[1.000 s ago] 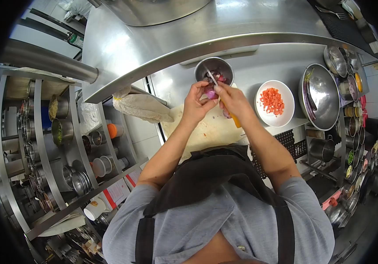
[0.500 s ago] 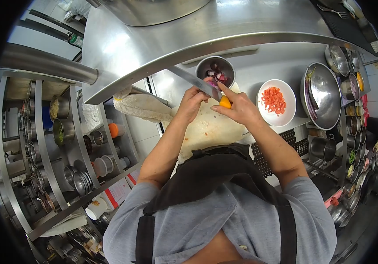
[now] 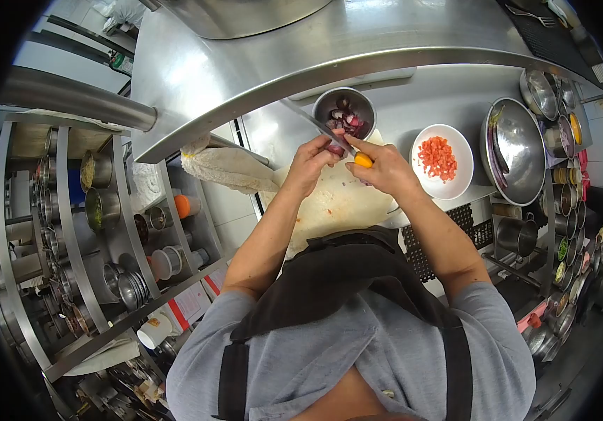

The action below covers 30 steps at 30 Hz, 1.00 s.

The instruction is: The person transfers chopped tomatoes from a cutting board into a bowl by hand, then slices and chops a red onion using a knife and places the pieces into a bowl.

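Note:
My right hand [image 3: 390,170] is closed around the yellow handle of a large knife [image 3: 363,160]. The blade slants away to the upper left, over my left hand and past the rim of a metal bowl. Between the fingers of my left hand [image 3: 310,165] is a purple-red onion [image 3: 336,147], just beneath the blade and partly hidden by it. Both hands are over a pale, stained cutting board [image 3: 326,209] with small scraps on it. Beyond them, the metal bowl [image 3: 370,105] holds several dark red onion pieces [image 3: 344,112].
On the right stand a white bowl [image 3: 464,144] of diced tomato [image 3: 437,158] and a wide steel bowl [image 3: 526,158] with long purple eggplants [image 3: 496,151]. A steel shelf edge [image 3: 301,83] crosses above the counter. A cloth [image 3: 228,168] hangs at the left.
The knife blade has turned from showing its flat side to a narrower view. My left hand has shifted slightly right, and the onion now shows between its fingers.

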Available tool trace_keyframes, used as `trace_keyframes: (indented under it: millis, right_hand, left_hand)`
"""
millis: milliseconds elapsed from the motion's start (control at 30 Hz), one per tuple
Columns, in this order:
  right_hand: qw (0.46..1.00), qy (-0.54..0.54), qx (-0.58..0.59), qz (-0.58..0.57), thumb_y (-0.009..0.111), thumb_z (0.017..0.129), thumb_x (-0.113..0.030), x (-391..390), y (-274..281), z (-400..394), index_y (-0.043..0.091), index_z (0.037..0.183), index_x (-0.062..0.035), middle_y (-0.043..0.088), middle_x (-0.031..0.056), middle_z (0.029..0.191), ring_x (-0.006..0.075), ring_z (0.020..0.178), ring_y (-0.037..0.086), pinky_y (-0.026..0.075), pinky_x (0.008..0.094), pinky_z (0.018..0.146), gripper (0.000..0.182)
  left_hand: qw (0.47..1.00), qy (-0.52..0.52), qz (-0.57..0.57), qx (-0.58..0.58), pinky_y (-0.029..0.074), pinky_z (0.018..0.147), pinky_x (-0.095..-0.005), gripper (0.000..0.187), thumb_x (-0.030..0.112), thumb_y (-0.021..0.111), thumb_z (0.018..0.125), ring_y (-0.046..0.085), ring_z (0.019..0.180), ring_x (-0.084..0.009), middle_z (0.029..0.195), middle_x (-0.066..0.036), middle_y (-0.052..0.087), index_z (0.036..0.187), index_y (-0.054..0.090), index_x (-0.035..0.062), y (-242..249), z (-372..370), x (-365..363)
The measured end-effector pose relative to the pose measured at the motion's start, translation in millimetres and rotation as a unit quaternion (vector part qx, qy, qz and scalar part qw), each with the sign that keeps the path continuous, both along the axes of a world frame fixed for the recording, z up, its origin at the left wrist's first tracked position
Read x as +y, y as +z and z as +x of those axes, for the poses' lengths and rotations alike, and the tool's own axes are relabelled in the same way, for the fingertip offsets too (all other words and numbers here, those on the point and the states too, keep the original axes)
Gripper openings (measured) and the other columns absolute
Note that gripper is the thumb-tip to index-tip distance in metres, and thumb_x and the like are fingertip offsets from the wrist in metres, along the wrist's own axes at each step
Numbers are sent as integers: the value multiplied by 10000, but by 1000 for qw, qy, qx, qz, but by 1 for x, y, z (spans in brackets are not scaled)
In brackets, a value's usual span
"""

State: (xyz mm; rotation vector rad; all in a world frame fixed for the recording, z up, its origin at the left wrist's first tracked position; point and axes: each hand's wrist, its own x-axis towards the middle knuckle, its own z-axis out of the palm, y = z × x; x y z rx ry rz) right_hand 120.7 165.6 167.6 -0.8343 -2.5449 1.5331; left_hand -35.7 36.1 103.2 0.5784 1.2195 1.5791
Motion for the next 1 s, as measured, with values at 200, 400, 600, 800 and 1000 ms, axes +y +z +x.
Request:
trace_keyframes:
  millis: [200,400,600,800,1000]
  right_hand:
    - [967,-70,26,-244,729,861,-179,0,10,-1,634,1315,-27,564,13,573,88,422,498,409,258,417,488]
    - [935,-95,73,-335,717,880,-171,6,0,-1,658,1200,8,554,13,563,87,391,479,375,245,372,371]
    - [952,-113,42,-280,725,878,-213,9,2,-5,595,1331,-5,588,49,605,127,446,542,402,274,413,515]
    - [997,-7,30,74,768,795,-281,-2,3,-6,492,1457,-63,689,184,756,313,709,698,532,398,688,749]
    - [996,36,7,80,767,778,-273,1,2,-12,529,1440,-129,708,209,856,376,787,698,544,433,752,718]
  left_hand:
    - [999,2,-22,-23,466,842,-290,614,-18,518,740,575,1030,-164,1214,-82,628,1351,581,-13,0,-6,0]
    - [994,-18,26,-104,484,792,-284,608,-47,502,740,574,922,-153,1193,-81,629,1336,607,13,8,-8,-3]
    - [994,-9,68,-82,483,812,-280,608,-62,496,761,566,1007,-164,1306,-99,584,1356,593,21,13,-8,-2]
    - [1000,8,-9,-5,457,785,-277,581,-24,536,796,554,904,-122,1122,-44,654,1373,590,30,16,-14,4]
    - [1000,-1,-10,23,439,753,-267,564,-12,533,803,534,837,-113,1031,-19,660,1359,608,47,9,-20,4]
